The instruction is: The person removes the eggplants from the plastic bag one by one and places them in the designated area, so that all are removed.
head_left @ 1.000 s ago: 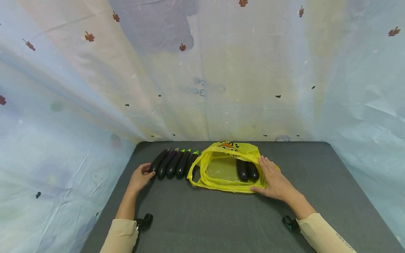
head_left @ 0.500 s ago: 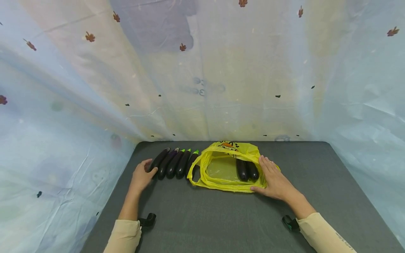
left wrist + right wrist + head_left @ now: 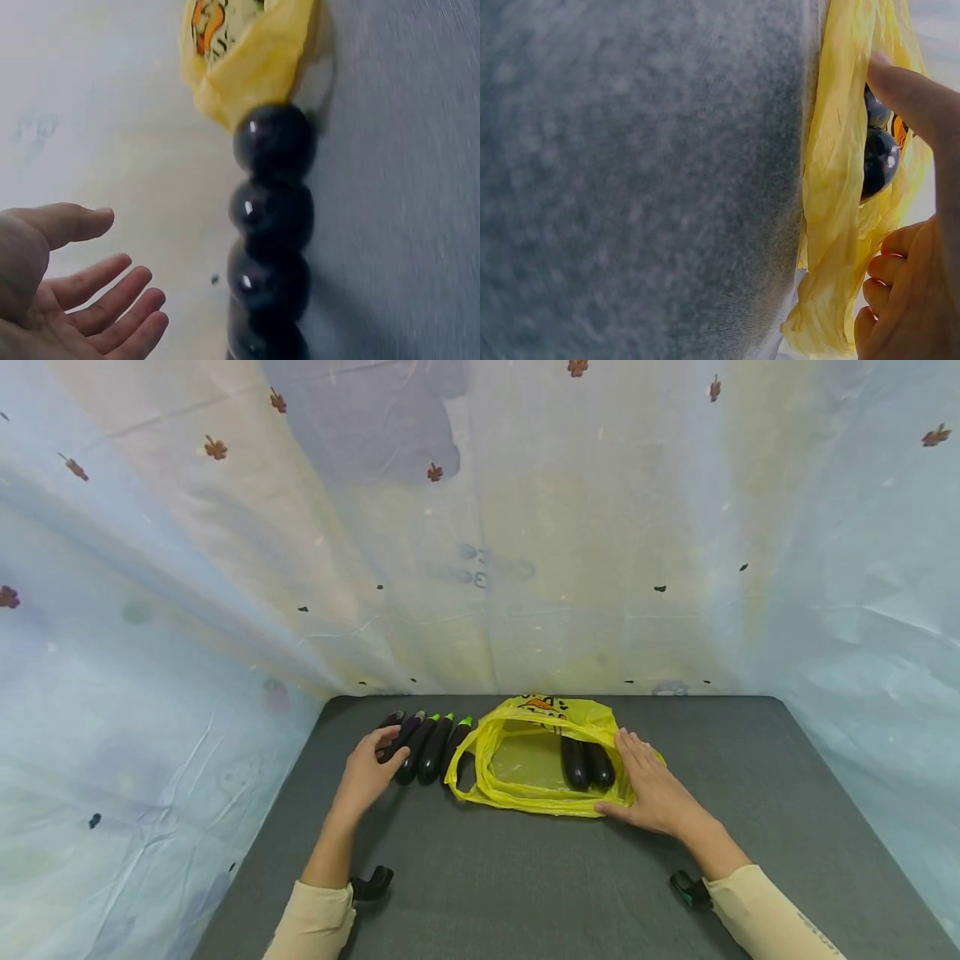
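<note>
Several dark eggplants point(image 3: 434, 752) lie side by side in a row on the grey table, tops to the back. My left hand point(image 3: 369, 774) hovers over the row's left end, covering part of the leftmost ones. The left wrist view shows this hand point(image 3: 90, 285) with thumb and fingers spread, holding nothing, apart from the rounded eggplant ends point(image 3: 274, 206). A yellow plastic bag point(image 3: 525, 802) lies with its mouth facing me and two eggplants point(image 3: 587, 766) inside. My right hand point(image 3: 654, 792) rests on the bag's right side, fingers extended and thumb at the mouth's lower edge.
The grey table point(image 3: 510, 885) extends toward me. A pale patterned sheet point(image 3: 480, 627) hangs behind the table and along its sides. Black straps point(image 3: 371, 883) sit at both wrists. The bag's left handle point(image 3: 459, 781) overlaps the rightmost eggplant of the row.
My left hand has moved right from beside the leftmost eggplant to over the row's left end. The right hand and the bag have stayed in place.
</note>
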Demonstrator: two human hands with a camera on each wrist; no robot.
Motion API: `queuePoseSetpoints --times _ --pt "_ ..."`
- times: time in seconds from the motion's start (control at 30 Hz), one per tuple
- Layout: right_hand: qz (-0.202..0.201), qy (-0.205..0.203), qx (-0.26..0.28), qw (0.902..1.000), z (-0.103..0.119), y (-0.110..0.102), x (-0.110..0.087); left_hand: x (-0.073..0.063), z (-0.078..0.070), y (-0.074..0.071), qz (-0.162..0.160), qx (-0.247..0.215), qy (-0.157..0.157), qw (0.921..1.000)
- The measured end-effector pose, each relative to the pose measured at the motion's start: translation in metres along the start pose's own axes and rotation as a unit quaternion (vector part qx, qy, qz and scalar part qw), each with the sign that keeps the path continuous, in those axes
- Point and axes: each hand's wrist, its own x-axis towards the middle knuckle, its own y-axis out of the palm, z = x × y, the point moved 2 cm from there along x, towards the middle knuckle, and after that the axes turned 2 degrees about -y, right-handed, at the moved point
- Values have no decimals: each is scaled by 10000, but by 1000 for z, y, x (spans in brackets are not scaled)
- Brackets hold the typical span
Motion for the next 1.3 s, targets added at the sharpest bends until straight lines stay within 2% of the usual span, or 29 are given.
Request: queuePoseSetpoints --times 0.2,0.6,0.8,1.03,1.3 --pt "23 -6 30 10000 -2 1 1 -4 -22 18 237 -56 201 9995" --pt "36 -2 9 10000 -2 1 2 -8 -53 54 501 -129 516 9973" --pt "33 -31 30 10000 -1 0 3 -11 -64 72 749 -338 771 9936" --pt "41 -39 89 9999 -1 -1 3 -14 -76 95 1032 -266 839 9908" --pt "-121 -121 52 9998 -1 1 2 -11 -86 119 1324 -342 971 9858"
